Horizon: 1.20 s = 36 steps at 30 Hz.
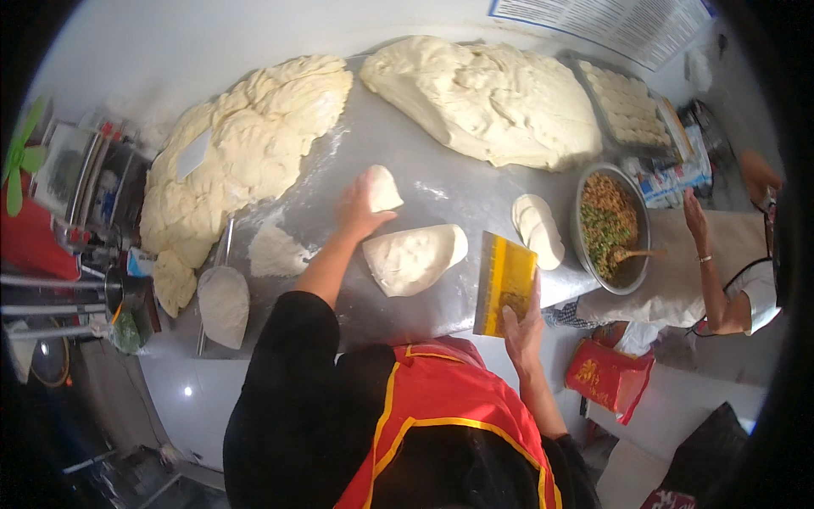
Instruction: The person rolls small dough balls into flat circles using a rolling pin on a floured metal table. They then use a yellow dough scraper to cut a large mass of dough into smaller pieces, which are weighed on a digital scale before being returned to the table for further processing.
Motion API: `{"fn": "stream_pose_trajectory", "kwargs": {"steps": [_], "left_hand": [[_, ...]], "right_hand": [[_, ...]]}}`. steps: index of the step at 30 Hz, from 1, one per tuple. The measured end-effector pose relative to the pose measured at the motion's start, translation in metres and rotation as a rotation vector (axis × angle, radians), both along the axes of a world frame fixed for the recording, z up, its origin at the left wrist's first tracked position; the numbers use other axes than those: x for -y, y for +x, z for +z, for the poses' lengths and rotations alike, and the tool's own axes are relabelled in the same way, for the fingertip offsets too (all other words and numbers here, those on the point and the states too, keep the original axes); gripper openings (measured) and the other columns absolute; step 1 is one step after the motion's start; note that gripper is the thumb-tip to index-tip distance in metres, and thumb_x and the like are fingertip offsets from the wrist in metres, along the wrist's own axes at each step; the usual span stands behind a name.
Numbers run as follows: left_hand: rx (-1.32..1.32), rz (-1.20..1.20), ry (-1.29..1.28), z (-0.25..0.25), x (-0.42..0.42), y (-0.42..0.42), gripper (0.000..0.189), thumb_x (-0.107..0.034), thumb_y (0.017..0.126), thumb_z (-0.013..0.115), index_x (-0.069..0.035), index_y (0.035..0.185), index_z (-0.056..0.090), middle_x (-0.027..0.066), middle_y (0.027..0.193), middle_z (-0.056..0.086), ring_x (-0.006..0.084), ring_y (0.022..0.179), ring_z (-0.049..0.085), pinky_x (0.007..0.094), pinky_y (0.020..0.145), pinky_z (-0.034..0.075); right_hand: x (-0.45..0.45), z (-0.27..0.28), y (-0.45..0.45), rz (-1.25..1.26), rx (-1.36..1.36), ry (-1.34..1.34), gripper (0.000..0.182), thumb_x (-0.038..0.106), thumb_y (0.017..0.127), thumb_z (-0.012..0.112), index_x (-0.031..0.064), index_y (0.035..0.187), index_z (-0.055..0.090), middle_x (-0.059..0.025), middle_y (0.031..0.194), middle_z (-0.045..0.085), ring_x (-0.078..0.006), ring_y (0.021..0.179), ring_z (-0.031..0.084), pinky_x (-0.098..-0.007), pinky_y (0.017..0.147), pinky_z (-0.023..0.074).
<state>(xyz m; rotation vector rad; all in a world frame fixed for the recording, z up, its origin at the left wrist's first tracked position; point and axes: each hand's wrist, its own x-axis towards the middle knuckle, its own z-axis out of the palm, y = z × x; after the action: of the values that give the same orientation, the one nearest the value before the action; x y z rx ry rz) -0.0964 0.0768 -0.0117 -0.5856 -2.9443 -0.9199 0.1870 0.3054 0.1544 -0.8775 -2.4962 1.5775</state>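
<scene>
My left hand (356, 207) rests on a small cut piece of dough (383, 189) on the steel table (356, 318); its fingertips curl over the piece's left side. My right hand (526, 324) grips the yellow handle of a dough scraper (505, 283), whose metal blade faces left. Between the hands lies a larger folded slab of dough (413, 257), with a thick rounded right end. Right of the slab, above the scraper, several flat dough rounds (537, 230) overlap in a row. A metal bowl (643, 223) beside them holds a minced filling (601, 210) with chopped greens and a wooden spoon (626, 254).
Two large dough masses (483, 102) (241, 146) lie along the wall; a white plastic scraper (194, 154) sits on the left one. Flour (276, 250) and a flour-filled scoop (224, 305) are at left. A tray of dough pieces (626, 105) stands back right. Another person's arm (712, 280) is at right.
</scene>
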Motion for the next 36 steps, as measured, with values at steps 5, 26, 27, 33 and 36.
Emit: {"fn": "stream_pose_trajectory", "kwargs": {"steps": [5, 26, 27, 33, 36], "left_hand": [[0.323, 0.185, 0.302, -0.019, 0.034, -0.034, 0.077, -0.036, 0.067, 0.081, -0.008, 0.131, 0.050, 0.0147, 0.119, 0.060, 0.0282, 0.106, 0.060, 0.0398, 0.090, 0.047], [2.222, -0.704, 1.095, 0.059, -0.138, 0.199, 0.089, -0.077, 0.073, 0.055, -0.014, 0.136, 0.047, 0.0195, 0.123, 0.057, 0.0421, 0.112, 0.053, 0.0538, 0.093, 0.043], [2.237, -0.791, 1.000, 0.073, -0.143, 0.234, 0.091, -0.078, 0.073, 0.054, -0.013, 0.136, 0.046, 0.0193, 0.124, 0.057, 0.0416, 0.113, 0.053, 0.0536, 0.094, 0.043], [2.658, -0.697, 0.480, 0.090, -0.184, 0.383, 0.095, -0.078, 0.076, 0.050, -0.018, 0.147, 0.029, 0.0157, 0.146, 0.037, 0.0416, 0.125, 0.045, 0.0554, 0.096, 0.044], [2.648, -0.863, 0.312, 0.092, -0.211, 0.455, 0.094, -0.077, 0.077, 0.050, -0.018, 0.147, 0.029, 0.0151, 0.144, 0.039, 0.0428, 0.124, 0.046, 0.0576, 0.091, 0.047]], "right_hand": [[-0.013, -0.022, 0.017, 0.155, 0.049, 0.100, 0.079, 0.000, 0.085, 0.052, 0.0125, 0.152, 0.012, -0.0298, 0.117, 0.059, -0.0394, 0.108, 0.061, -0.0418, 0.092, 0.0485], [0.160, -0.142, 0.435, -0.942, 0.656, 0.076, 0.086, 0.000, 0.078, 0.055, 0.0165, 0.150, 0.012, -0.0296, 0.095, 0.062, -0.0467, 0.085, 0.061, -0.0517, 0.075, 0.0487], [0.198, -0.145, 0.455, -0.999, 0.725, -0.006, 0.087, 0.000, 0.077, 0.055, 0.0166, 0.150, 0.012, -0.0296, 0.097, 0.062, -0.0465, 0.088, 0.061, -0.0511, 0.075, 0.0488], [0.400, -0.217, 0.541, -1.789, 0.861, -0.194, 0.083, 0.006, 0.079, 0.059, 0.0107, 0.149, 0.014, -0.0266, 0.105, 0.063, -0.0445, 0.099, 0.061, -0.0494, 0.084, 0.0481], [0.453, -0.242, 0.565, -1.994, 0.931, -0.361, 0.082, 0.009, 0.079, 0.060, 0.0101, 0.149, 0.016, -0.0252, 0.109, 0.063, -0.0421, 0.103, 0.060, -0.0481, 0.087, 0.0478]]}}
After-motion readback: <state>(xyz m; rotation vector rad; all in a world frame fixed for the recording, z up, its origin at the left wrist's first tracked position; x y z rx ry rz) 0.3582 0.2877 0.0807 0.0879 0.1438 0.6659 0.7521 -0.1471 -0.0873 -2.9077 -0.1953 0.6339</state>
